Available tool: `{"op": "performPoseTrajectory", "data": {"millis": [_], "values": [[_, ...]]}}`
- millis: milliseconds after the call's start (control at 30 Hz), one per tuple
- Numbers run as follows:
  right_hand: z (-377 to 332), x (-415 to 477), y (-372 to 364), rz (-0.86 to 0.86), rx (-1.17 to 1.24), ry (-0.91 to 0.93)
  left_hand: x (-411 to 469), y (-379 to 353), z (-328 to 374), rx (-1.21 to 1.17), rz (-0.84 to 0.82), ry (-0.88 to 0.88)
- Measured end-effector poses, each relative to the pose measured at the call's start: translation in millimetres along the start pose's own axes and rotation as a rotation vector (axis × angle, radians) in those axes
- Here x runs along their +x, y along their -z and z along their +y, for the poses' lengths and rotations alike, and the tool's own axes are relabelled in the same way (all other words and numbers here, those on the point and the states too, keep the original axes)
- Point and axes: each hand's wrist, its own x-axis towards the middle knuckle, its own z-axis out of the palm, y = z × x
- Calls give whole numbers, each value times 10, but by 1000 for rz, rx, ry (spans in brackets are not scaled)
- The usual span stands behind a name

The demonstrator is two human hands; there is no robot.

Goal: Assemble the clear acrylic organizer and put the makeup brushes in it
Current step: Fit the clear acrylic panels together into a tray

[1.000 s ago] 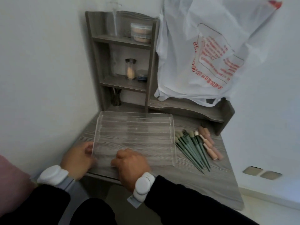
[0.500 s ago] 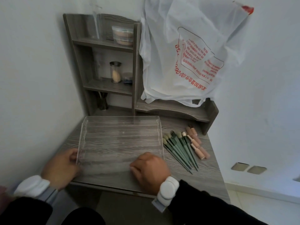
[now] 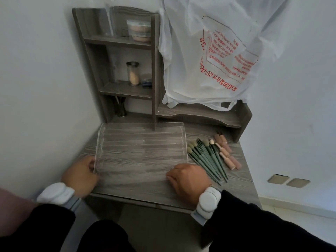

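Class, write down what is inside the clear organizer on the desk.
Nothing shows inside the organizer: only its clear ridges, with the desk grain visible through it. The brushes lie outside, to its right. The left hand and right hand cover its near corners.

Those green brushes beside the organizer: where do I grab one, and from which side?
Pinch a green brush by its thin handle near the tapered tip, coming from the near side with the right hand, which is closest. The bristle heads lie at the far end; the handle tips point toward you, bare on the desk.
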Motion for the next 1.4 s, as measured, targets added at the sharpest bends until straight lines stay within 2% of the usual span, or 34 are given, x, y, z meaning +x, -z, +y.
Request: {"op": "performPoseTrajectory", "data": {"millis": [67,200,333,367,433,467,533,600,733,833,967,1000,1233,1300,1400], "values": [[8,9,12,-42,22,20,-15,-2,15,39,31,-4],[49,-12,-3,-22,32,45,-29,-14,12,79,54,-6],[157,-163,54,102,176,85,-9,-19,-19,93,54,9],[177,-204,76,185,212,14,-7,-16,-18,90,50,10],[226,-224,160,357,288,-305,-1,-16,-21,89,44,8],[259,-190,208,339,343,-498,13,-17,-31,91,43,6],[295,-88,290,59,410,-751,35,-7,-43,94,43,5],[303,0,326,-190,435,-807,56,-2,-56,92,39,13],[319,90,341,-325,662,-892,116,-9,-74,83,20,9],[343,131,312,-390,708,-918,135,-19,-70,86,12,9],[323,156,238,-452,342,-771,134,-58,-95,166,40,-30],[308,153,235,-467,311,-748,150,-63,-127,166,33,-44],[340,256,378,-586,341,-780,203,-21,-143,18,-43,-23],[342,266,336,-567,334,-802,235,-42,-160,44,-22,-30],[318,255,312,-531,195,-716,285,-70,-230,137,10,-51]]}}
